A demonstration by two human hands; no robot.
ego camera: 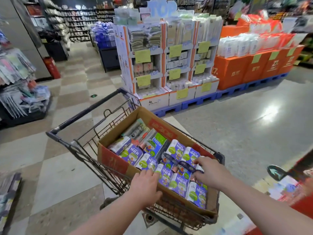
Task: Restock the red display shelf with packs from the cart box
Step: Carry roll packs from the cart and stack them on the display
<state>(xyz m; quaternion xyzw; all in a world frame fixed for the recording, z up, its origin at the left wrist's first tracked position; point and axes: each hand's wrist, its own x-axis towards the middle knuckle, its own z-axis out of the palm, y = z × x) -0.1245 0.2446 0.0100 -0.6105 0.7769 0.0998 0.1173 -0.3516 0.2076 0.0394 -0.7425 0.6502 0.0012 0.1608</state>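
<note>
Box (111, 160) of brown cardboard sits in the wire cart (84, 114), filling its right half, top open. Packs (177, 182) lie inside: purple wrap, green and white patches, mostly on their sides in rows; a few grey-green ones lie at the far end.

Left hand (145, 184) is over the box's near-left wall. Its fingers (150, 173) are roughly straight and released, with the tips touching the packs just inside the wall and the thumb outside it. Nothing is grasped.

Right hand (210, 173) is over the near-right part of the box. The fingers curl down onto the end of one pack, thumb (196, 176) underneath the same end. Cannot tell whether the grip is actually closed on it.

Red display shelf (303, 209) is only a blurred red edge at the frame's lower right, beside the cart; what's on it is unreadable.

Behind the cart there's a white cardboard display stand (169, 65) with yellow-green price tags and orange boxes (237, 70) on blue pallets (194, 102). Red fire extinguisher (51, 67) stands by the pillar at left. Floor (67, 167) is checkered tile at left, grey at right.
</note>
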